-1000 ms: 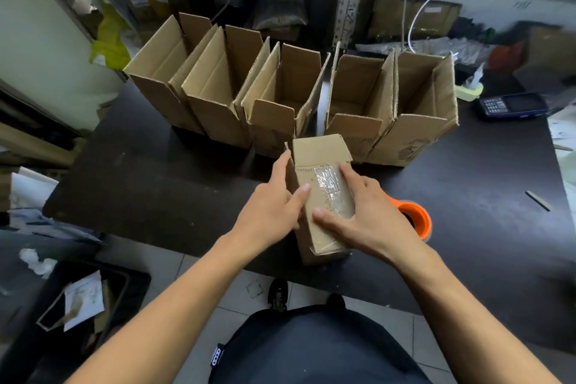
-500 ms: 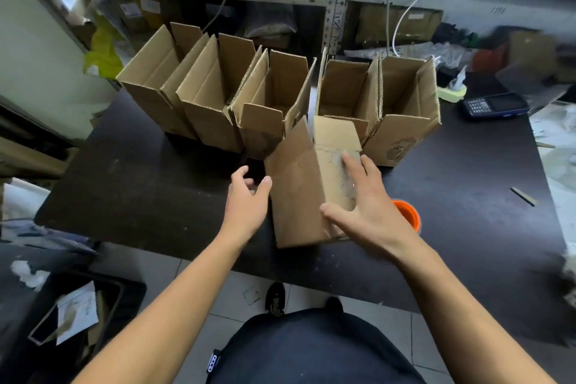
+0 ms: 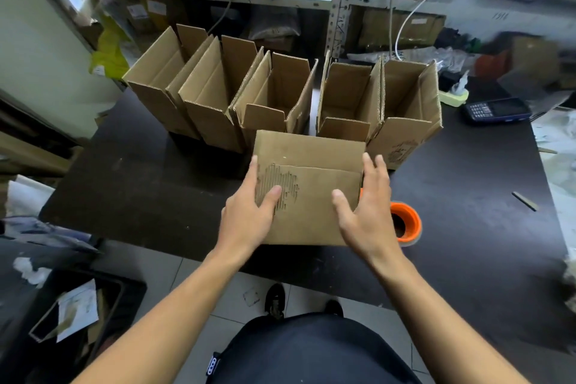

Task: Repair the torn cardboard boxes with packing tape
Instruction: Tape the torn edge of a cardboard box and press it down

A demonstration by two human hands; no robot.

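Fingers point(image 3: 254, 165) of the left hand point(image 3: 246, 218) grip the torn cardboard box point(image 3: 314, 196), thumb on its ripped patch of bare corrugation; the right hand point(image 3: 366, 212) touches its other side, fingers straight, box just left of the orange tape roll point(image 3: 405, 224) on the tabletop point(image 3: 467, 196)

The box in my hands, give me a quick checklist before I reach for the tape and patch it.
1. Box steadied: ok, left hand grips its left edge, thumb on the front face.
2. Damage facing up: ok, torn patch with exposed corrugation shows beside the left thumb.
3. Patch uncovered by tape: ok, no tape visible on it.
4. Right hand free: ok, fingers straight at the box's right side, holding nothing.
5. Tape roll near: ok, on the table just right of the box.
6. Loose tape end findable: cannot tell.
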